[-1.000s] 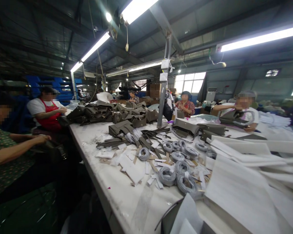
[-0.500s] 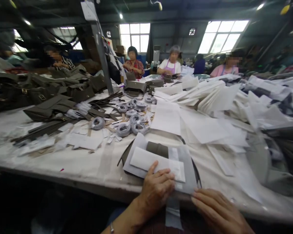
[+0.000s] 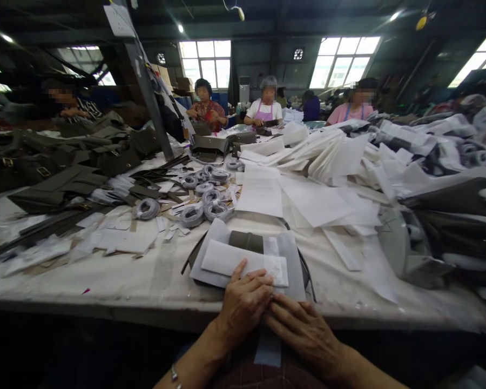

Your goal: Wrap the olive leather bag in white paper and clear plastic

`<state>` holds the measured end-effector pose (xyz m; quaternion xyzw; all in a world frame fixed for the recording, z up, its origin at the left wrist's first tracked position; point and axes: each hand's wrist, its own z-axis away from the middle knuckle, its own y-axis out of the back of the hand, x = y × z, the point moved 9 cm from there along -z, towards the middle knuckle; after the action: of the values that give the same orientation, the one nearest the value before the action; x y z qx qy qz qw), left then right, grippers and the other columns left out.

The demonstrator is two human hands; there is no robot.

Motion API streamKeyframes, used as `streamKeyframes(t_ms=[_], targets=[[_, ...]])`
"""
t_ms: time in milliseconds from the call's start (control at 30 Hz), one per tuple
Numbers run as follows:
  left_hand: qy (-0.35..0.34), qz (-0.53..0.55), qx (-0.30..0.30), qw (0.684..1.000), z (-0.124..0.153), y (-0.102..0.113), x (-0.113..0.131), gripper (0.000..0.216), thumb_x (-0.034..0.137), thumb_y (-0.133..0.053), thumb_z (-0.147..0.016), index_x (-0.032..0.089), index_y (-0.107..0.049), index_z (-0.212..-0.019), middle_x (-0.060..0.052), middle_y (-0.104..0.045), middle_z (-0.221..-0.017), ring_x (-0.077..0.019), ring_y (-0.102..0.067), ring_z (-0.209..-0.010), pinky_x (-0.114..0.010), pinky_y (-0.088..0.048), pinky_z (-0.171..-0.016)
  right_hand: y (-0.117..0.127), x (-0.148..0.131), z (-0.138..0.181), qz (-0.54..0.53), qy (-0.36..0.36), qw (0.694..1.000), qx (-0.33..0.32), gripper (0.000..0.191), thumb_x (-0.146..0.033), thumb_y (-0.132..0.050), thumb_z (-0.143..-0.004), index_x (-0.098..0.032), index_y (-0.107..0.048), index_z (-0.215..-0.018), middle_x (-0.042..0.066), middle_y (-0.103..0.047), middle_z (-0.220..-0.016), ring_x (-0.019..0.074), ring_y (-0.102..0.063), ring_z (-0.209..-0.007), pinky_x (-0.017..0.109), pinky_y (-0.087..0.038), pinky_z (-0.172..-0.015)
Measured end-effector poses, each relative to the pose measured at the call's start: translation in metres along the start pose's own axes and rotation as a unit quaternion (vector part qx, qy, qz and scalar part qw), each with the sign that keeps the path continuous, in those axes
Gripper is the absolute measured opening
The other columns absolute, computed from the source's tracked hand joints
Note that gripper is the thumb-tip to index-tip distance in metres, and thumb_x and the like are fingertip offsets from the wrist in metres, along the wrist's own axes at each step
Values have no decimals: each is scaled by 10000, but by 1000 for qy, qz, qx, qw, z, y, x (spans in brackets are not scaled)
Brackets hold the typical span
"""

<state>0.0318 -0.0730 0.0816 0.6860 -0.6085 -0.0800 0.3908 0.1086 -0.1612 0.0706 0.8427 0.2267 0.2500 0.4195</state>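
A dark olive bag [image 3: 243, 243] lies at the table's near edge, with a light grey foam sheet [image 3: 204, 270] over it. On the sheet rests a folded white foam pad [image 3: 230, 259]. My left hand [image 3: 247, 294] lies on the pad's near side, its fingers stretched out. Beside it, my right hand [image 3: 303, 329] reaches across with straight fingers, their tips touching or nearly touching the left hand over the bag's near edge. A strip of clear tape [image 3: 268, 346] hangs below the hands. Whether the right fingertips press on the tape is hidden.
Bundled grey coiled straps [image 3: 192, 215] and paper scraps lie beyond the bag. White foam sheets [image 3: 316, 202] are piled to the right, dark bags [image 3: 60, 186] to the left. A metal post [image 3: 148, 86] rises at the back left. Several co-workers sit across the table.
My right hand has moved left from the bag's right corner to beside my left hand. The left hand stays on the pad. The view has turned slightly right.
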Motion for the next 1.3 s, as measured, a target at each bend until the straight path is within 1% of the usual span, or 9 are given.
streamKeyframes(t_ms=[167, 233, 300, 400, 567, 767, 1000, 1200, 1300], targets=[[2, -8, 3, 1000, -1, 1, 1, 143, 216, -544, -970, 251, -678, -936, 34, -754, -1031, -147, -652, -1122, -454, -162, -1228, 13, 9, -20, -117, -81, 987, 74, 424, -192, -288, -1072, -187, -698, -965, 27, -728, -956, 164, -618, -1004, 306, -376, -845], [0, -15, 4, 1000, -2, 1, 2, 159, 227, -533, -975, 254, -681, -924, 29, -754, -1035, -153, -656, -1117, -463, -171, -1226, 18, 8, -24, -140, -98, 982, 83, 406, -188, -306, -1065, -173, -685, -921, 36, -716, -892, 164, -625, -902, 314, -384, -796], [1, -16, 5, 1000, -2, 2, 2, 179, 232, -515, -985, 257, -683, -925, 30, -753, -1044, -154, -655, -1120, -464, -171, -1225, 23, 6, -26, -136, -100, 982, 86, 372, -184, -330, -1055, -171, -674, -914, 43, -723, -925, 171, -630, -921, 318, -394, -806], [0, -8, 13, 1000, -3, 4, 3, 204, 202, -496, -987, 253, -685, -930, 30, -755, -1039, -150, -656, -1115, -450, -171, -1224, 27, 5, -25, -134, -97, 982, 89, 357, -160, -332, -1045, -179, -645, -874, 41, -735, -985, 174, -633, -1030, 330, -401, -922], [-9, -9, 32, 999, -3, 6, 3, 176, 192, -525, -972, 251, -686, -931, 37, -758, -1010, -146, -660, -1105, -418, -180, -1222, 19, 3, -19, -165, -68, 978, 110, 350, -96, -321, -1025, -179, -599, -829, -13, -712, -777, 106, -654, -749, 348, -372, -1052], [-11, -25, 33, 999, 1, 4, 2, 180, 194, -521, -970, 254, -686, -932, 34, -758, -1018, -141, -665, -1096, -415, -218, -1216, 16, 4, -17, -142, -84, 981, 98, 304, -79, -387, -999, -189, -610, -825, -31, -685, -705, 98, -623, -673, 331, -401, -1003], [-1, -48, 34, 998, 0, 3, 3, 165, 191, -542, -961, 250, -681, -894, 42, -759, -1003, -127, -670, -1084, -402, -232, -1218, 14, -1, -16, -127, -79, 986, 79, 338, -45, -409, -966, -205, -525, -691, -66, -542, -556, 83, -502, -501, 294, -436, -907], [-2, -35, 61, 997, 0, 4, 4, 190, 184, -508, -980, 242, -672, -903, 44, -759, -1005, -132, -673, -1079, -393, -191, -1228, 26, 9, -29, -159, -83, 981, 66, 291, -31, -400, -949, -202, -541, -759, -53, -583, -613, 90, -532, -554, 309, -409, -942], [-9, -31, 72, 997, 2, 4, 4, 179, 184, -512, -975, 236, -665, -897, 55, -757, -1000, -124, -671, -1074, -372, -178, -1229, 32, 30, -41, -220, -126, 966, 59, 272, -27, -372, -921, -197, -558, -820, -17, -601, -665, 119, -553, -613, 318, -431, -858]])
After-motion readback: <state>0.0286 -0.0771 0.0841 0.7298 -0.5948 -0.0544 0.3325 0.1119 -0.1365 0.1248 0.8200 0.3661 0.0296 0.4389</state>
